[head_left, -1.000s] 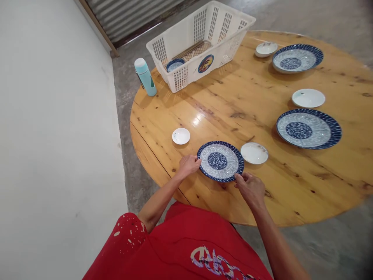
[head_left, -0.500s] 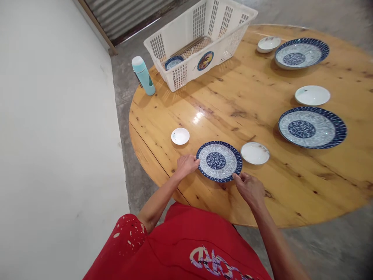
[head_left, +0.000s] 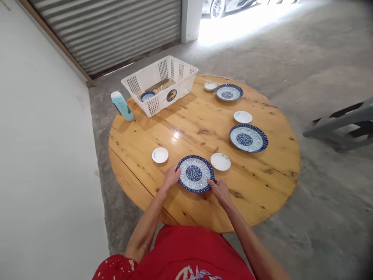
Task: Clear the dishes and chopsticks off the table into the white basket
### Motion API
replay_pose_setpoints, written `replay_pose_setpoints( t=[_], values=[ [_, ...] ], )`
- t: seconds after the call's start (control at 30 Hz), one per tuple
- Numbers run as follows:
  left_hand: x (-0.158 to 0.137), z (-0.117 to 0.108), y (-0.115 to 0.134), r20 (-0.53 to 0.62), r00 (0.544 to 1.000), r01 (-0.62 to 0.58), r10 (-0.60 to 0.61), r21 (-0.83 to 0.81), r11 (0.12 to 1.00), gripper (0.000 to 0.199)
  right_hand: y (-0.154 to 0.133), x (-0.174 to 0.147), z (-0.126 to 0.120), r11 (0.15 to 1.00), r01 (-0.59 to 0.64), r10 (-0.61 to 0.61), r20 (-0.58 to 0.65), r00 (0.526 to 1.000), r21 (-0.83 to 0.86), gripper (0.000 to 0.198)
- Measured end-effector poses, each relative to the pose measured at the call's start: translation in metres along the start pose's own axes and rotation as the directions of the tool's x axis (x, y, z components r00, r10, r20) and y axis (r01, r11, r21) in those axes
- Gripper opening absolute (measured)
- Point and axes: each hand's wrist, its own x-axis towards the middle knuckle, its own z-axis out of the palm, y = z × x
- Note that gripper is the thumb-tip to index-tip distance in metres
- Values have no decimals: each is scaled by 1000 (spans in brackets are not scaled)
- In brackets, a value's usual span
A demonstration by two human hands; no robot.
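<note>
I see the person's left grip [head_left: 171, 178] closed on the left edge of the blue-rimmed plate [head_left: 194, 174], thumb over the rim, while the right grip [head_left: 220, 191] pinches its right edge the same way. That plate is near the close side of the round wooden surface [head_left: 250, 194]; from here I cannot tell whether its base touches the wood. A small white dish [head_left: 160, 155] sits just beyond the left grip, and a larger white dish [head_left: 220, 161] lies just beside the plate's right side. Farther off I have a second plate [head_left: 248, 138], a third plate [head_left: 229, 92], a white basket [head_left: 162, 102] and a light-blue bottle [head_left: 124, 108]
</note>
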Motion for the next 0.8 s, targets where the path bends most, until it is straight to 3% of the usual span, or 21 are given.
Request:
replay_pose_setpoints(
  t=[0.13, 0.27, 0.4, 0.5, 0.67, 0.8],
  values=[
    [-27, -5, 0, 25, 999, -32, 31, 14, 999, 29, 4, -32, -2, 997, -54, 54, -10, 998, 62, 41],
    [-60, -2, 7, 116, 990, -88, 85, 21, 996, 27, 13, -85, -14, 960, -205, 214, -26, 977, 189, 44],
    [-83, 12, 25, 220, 967, -132, 129, 2, 991, 28, 22, -128, -34, 927, -288, 322, -114, 940, 242, 47],
    [-93, 22, 43, 241, 957, -163, 163, -23, 986, 28, 27, -143, -50, 897, -324, 379, -144, 914, 299, 49],
    [-103, 40, 76, 172, 967, -182, 186, -39, 982, 27, 34, -143, -87, 903, -254, 326, -169, 930, 345, 44],
    [-116, 73, 120, 106, 971, -209, 212, -42, 977, 26, 52, -141, -142, 926, -177, 236, -145, 961, 335, 46]
  ],
)
